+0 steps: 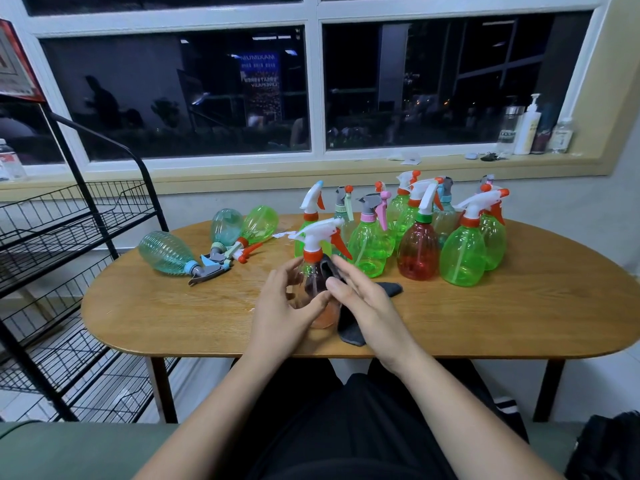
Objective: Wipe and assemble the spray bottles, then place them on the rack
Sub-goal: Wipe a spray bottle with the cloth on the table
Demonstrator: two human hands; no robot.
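dark window panes run behind an oval wooden table (519,317); a black wire rack (79,199) stands at its left end. near the front edge the left hand (287,306) holds a clear spray bottle (311,282) upright, fingers curled round its body; the right hand (363,303), fingers fairly straight, presses a dark grey cloth (349,332) against the bottle's side; the white trigger head is already on, so this looks like the wiping step. behind stands a cluster of green and red bottles (464,258), all with heads fitted; three more bottles (166,252) lie on their sides toward the left, heads on too; whether any of these has been wiped i cannot tell. no bottle shows on the rack's shelves, so the placing seems all yet to do. a banner (259,58) reflected in the glass reads "maximum" at its top, the lines under it blurred; the red-edged sign (14,64) at top left and the labels on the sill bottles (528,129) are too small to read.
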